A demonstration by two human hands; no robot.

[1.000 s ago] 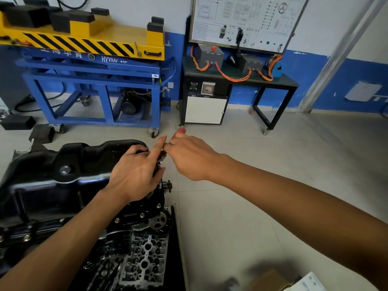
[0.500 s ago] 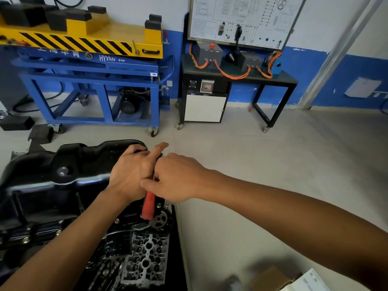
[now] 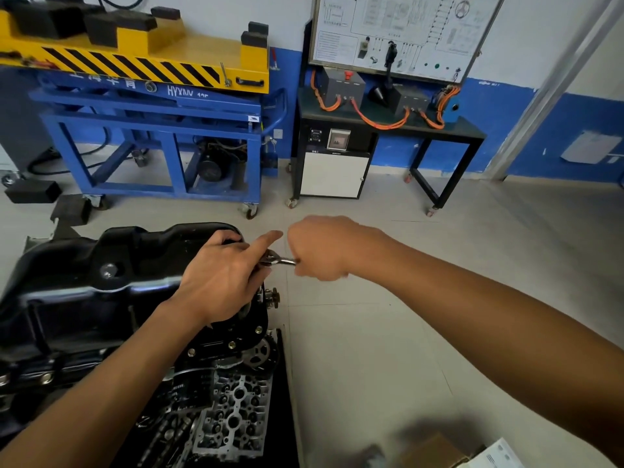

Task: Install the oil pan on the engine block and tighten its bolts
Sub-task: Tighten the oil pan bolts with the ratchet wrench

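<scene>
Both hands meet at the right end of the black oil pan (image 3: 111,265), which sits on the engine block (image 3: 216,346) at the lower left of the view. Left hand (image 3: 223,275) lies flat over the pan's corner, forefinger stretched toward the ratchet wrench (image 3: 278,261); it grips nothing that shows. Right hand (image 3: 320,248) is fisted round the wrench handle, only a short chrome stretch showing between the two hands (the head and any bolt beneath are covered by the left fingers). Bare tiled floor (image 3: 388,332) lies wide open to the right of the block. Pan and block run off the left edge. Blurred objects at the bottom right cannot be made out.
</scene>
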